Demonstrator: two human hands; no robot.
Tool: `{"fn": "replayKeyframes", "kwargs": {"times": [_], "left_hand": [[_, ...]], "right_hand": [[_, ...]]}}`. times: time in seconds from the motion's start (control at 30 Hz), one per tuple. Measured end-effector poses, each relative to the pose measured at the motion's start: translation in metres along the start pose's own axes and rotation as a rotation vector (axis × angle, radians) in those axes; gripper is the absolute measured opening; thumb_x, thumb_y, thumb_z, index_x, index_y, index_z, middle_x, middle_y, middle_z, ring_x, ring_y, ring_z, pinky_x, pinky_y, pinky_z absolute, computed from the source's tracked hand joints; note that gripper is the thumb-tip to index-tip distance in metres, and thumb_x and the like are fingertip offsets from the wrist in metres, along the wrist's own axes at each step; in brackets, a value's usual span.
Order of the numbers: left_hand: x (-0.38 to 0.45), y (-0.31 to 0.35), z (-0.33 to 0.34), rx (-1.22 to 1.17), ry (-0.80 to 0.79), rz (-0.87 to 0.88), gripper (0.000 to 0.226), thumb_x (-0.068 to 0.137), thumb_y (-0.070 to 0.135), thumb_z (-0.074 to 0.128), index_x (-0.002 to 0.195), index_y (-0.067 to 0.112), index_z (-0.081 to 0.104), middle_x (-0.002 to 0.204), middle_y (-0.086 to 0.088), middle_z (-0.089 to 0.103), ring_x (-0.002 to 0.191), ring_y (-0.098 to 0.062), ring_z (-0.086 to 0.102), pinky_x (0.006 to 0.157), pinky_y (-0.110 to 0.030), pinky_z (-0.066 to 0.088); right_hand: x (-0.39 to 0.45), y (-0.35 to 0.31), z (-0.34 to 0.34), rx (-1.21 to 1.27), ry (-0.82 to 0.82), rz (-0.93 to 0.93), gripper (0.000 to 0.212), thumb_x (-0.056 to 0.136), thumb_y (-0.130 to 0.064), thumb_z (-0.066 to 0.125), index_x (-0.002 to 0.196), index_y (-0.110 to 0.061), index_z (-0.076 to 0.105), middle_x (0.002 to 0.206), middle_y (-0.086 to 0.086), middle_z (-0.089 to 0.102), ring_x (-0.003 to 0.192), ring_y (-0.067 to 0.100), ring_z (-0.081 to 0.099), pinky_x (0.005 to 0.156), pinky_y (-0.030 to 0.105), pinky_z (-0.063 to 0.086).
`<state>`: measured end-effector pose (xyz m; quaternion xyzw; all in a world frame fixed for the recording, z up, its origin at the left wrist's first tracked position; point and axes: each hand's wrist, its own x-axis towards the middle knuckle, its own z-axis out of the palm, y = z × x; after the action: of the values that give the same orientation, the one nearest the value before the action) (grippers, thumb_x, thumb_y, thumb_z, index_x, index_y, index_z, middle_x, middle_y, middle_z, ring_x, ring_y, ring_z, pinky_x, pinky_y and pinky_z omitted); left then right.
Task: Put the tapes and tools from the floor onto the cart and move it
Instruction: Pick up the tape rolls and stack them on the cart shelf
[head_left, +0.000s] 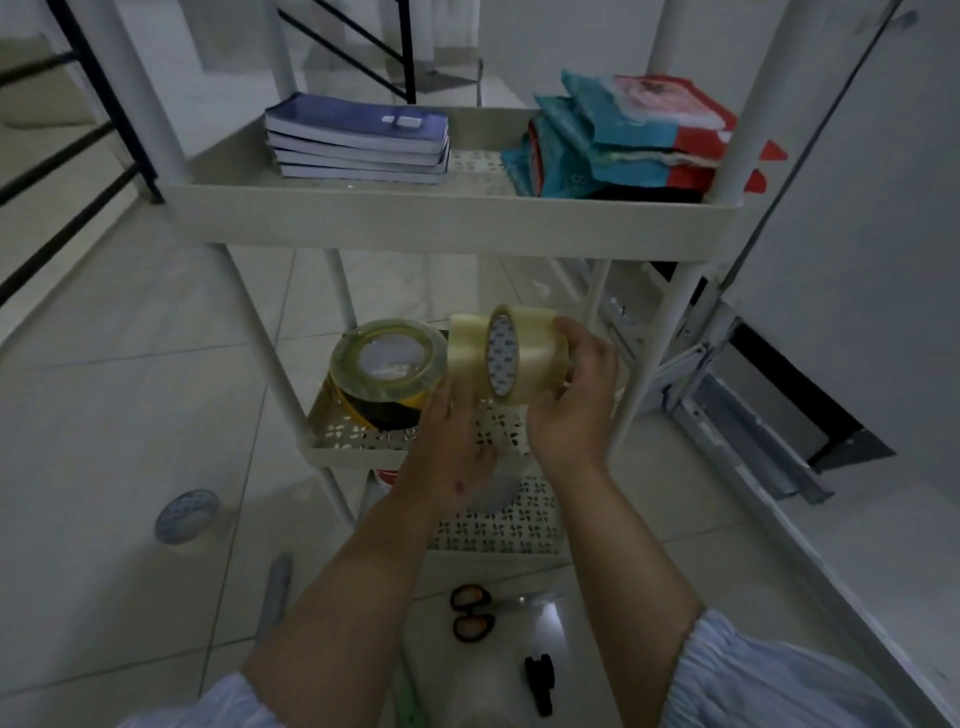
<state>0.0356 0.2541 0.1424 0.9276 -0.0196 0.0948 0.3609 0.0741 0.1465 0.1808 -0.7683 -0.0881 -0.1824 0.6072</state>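
1. A clear tape roll (524, 356) is held on edge over the middle shelf (363, 441) of a white cart (457, 218), clamped by the curled fingers of the right hand (576, 400).
2. A second clear roll (465, 348) is touched by the left hand (457, 436); its finger state cannot be told.
3. Stacked tapes, clear over yellow-black hazard tape (387, 384), are seen at the shelf's left end.
4. Another tape roll (187, 514), scissors (470, 613) and a black tool (540, 680) are left on the floor.

Both hands (519, 410) forward, fingers curled.

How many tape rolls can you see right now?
5: two clear rolls on edge in the right hand, a clear roll stacked on a black-yellow roll on the cart shelf, one roll on the floor. Others may be hidden.
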Motion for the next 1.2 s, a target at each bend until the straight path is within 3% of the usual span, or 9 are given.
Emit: {"fn": "replayKeyframes", "kwargs": {"times": [0.1,0.23,0.37,0.47,0.63,0.77,0.9,1.0,1.2], "left_hand": [[0.001,-0.013,0.007,0.029,-0.048,-0.002,0.077,0.09,0.024,0.052,0.145,0.009,0.0,0.155,-0.01,-0.005,0.144,-0.02,-0.005,0.118,-0.032,0.007],[0.014,-0.018,0.006,0.188,-0.132,0.029,0.081,0.092,0.026,0.048,0.141,0.008,-0.013,0.139,0.002,-0.034,0.132,-0.016,-0.031,0.116,-0.033,-0.006],[0.031,-0.013,0.0,0.25,-0.174,0.0,0.089,0.088,0.033,0.054,0.143,0.011,-0.012,0.149,0.0,-0.029,0.14,-0.022,-0.025,0.116,-0.036,-0.002],[0.032,-0.015,0.001,0.291,-0.155,-0.02,0.089,0.087,0.036,0.054,0.144,0.009,-0.009,0.154,-0.006,-0.022,0.142,-0.024,-0.02,0.118,-0.038,0.001],[0.024,-0.026,0.01,0.292,-0.099,0.035,0.085,0.083,0.05,0.04,0.14,0.02,-0.016,0.142,0.006,-0.03,0.135,-0.017,-0.028,0.117,-0.039,0.001],[0.023,-0.026,0.012,0.274,-0.109,0.034,0.081,0.089,0.036,0.049,0.135,0.033,-0.017,0.147,0.003,-0.029,0.14,-0.023,-0.024,0.117,-0.043,0.007],[0.023,-0.027,0.014,0.308,-0.119,0.022,0.073,0.089,0.037,0.044,0.145,0.028,-0.002,0.15,-0.003,-0.029,0.14,-0.026,-0.024,0.119,-0.046,0.009],[0.023,-0.031,0.017,0.329,-0.076,0.045,0.077,0.075,0.054,0.019,0.145,0.023,0.013,0.145,0.001,-0.031,0.137,-0.022,-0.027,0.117,-0.048,0.012],[0.025,-0.029,0.022,0.36,-0.05,-0.005,0.086,0.067,0.056,0.011,0.145,0.019,0.013,0.154,-0.01,-0.02,0.139,-0.024,-0.025,0.117,-0.05,0.013]], "right_hand": [[0.011,0.01,0.006,-0.022,-0.004,0.035,0.045,0.081,0.007,0.052,0.124,-0.006,0.048,0.122,0.017,0.043,0.096,-0.003,0.038,0.086,0.01,0.04],[0.017,0.018,0.003,0.174,0.003,0.098,0.044,0.083,0.008,0.051,0.124,-0.003,0.046,0.112,0.002,0.053,0.101,0.016,0.053,0.089,0.025,0.048],[0.014,0.032,0.007,0.064,0.025,0.101,0.048,0.083,0.01,0.047,0.127,-0.011,0.043,0.121,0.004,0.052,0.11,0.019,0.052,0.094,0.025,0.046],[0.017,0.039,0.012,-0.034,-0.037,0.098,0.05,0.083,0.008,0.047,0.128,-0.012,0.043,0.129,0.011,0.05,0.116,0.024,0.049,0.1,0.038,0.043],[0.024,0.038,0.028,-0.074,-0.13,0.096,0.056,0.076,0.02,0.036,0.126,-0.003,0.045,0.122,0.012,0.05,0.112,0.022,0.048,0.099,0.03,0.04],[0.031,0.044,0.038,-0.031,-0.173,0.132,0.055,0.076,0.019,0.033,0.124,-0.005,0.045,0.11,0.002,0.048,0.097,0.014,0.048,0.076,0.007,0.041],[0.037,0.052,0.04,0.004,-0.214,0.133,0.063,0.068,0.022,0.033,0.122,-0.009,0.044,0.114,0.013,0.052,0.099,0.029,0.053,0.079,0.035,0.049],[0.04,0.054,0.041,-0.031,-0.233,0.112,0.064,0.067,0.022,0.033,0.122,-0.01,0.043,0.114,0.014,0.051,0.099,0.031,0.053,0.082,0.044,0.049],[0.045,0.056,0.038,-0.015,-0.267,0.15,0.049,0.087,0.012,0.034,0.125,-0.018,0.044,0.105,-0.004,0.052,0.096,0.015,0.05,0.076,0.017,0.044]]}}
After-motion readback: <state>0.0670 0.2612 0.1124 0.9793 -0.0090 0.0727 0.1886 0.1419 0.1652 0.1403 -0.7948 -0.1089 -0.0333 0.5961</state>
